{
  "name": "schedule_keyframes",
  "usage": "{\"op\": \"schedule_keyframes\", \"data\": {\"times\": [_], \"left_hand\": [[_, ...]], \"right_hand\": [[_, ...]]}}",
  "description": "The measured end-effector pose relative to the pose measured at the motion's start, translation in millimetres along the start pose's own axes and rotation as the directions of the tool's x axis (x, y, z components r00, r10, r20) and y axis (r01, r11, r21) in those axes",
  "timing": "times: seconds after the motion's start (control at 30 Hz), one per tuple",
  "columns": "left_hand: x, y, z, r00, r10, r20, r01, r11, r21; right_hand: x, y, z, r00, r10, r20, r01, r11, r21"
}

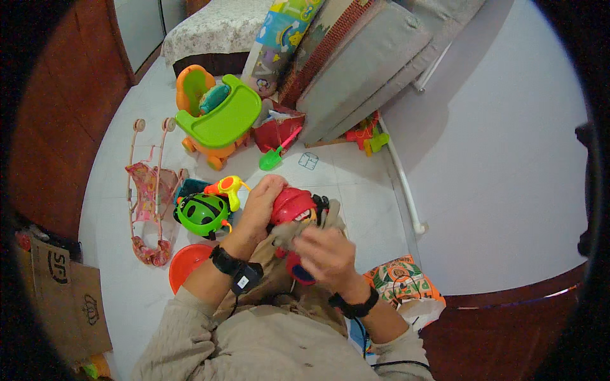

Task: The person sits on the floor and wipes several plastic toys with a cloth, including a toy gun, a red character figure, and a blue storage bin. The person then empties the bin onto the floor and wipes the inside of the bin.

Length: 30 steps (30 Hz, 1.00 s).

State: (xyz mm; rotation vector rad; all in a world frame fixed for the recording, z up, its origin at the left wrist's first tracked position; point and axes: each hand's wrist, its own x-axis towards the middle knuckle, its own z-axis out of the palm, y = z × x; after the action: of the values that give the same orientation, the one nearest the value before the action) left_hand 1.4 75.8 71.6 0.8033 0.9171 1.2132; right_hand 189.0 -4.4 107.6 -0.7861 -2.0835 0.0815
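Observation:
A toy figure with a red cap-like top (pixel 291 204) is held over my lap. My left hand (pixel 261 202) grips its left side, thumb and fingers wrapped around the edge. Over the toy's face, my right hand (pixel 326 255) presses a grey-beige cloth (pixel 287 232); the motion blurs its fingers. Some of this cloth also shows beyond the knuckles, against the toy's black parts. Below the cloth, a red and dark blue rounded piece (pixel 301 271) sticks out, partly covered by my right hand. Whether it belongs to the same toy is unclear.
Left of me are a green ladybug-shaped toy (pixel 202 213), a yellow-orange toy water gun (pixel 229 188), a red basin (pixel 188 259) and a pink doll stroller (pixel 155 190). Ahead stand a child's chair with green tray (pixel 233 116) and a toy shovel (pixel 271 158). A printed bag (pixel 400 281) sits right.

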Motion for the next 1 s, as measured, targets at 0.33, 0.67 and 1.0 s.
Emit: {"op": "schedule_keyframes", "data": {"times": [0.33, 0.67, 1.0], "left_hand": [[2.7, -4.8, -13.8, 0.969, 0.073, 0.235, -0.032, 0.985, -0.172], [10.0, -15.2, -46.4, 0.967, 0.021, 0.256, 0.033, 0.979, -0.203], [12.4, -8.7, -47.0, 0.936, -0.014, 0.351, -0.012, 0.997, 0.073]], "right_hand": [[-2.4, 21.7, -5.5, 0.905, 0.406, -0.128, -0.398, 0.914, 0.081], [-70.2, 33.1, -30.6, 0.724, 0.672, 0.155, -0.688, 0.686, 0.238], [-91.5, 33.0, -20.3, 0.537, 0.495, 0.683, -0.830, 0.455, 0.322]]}}
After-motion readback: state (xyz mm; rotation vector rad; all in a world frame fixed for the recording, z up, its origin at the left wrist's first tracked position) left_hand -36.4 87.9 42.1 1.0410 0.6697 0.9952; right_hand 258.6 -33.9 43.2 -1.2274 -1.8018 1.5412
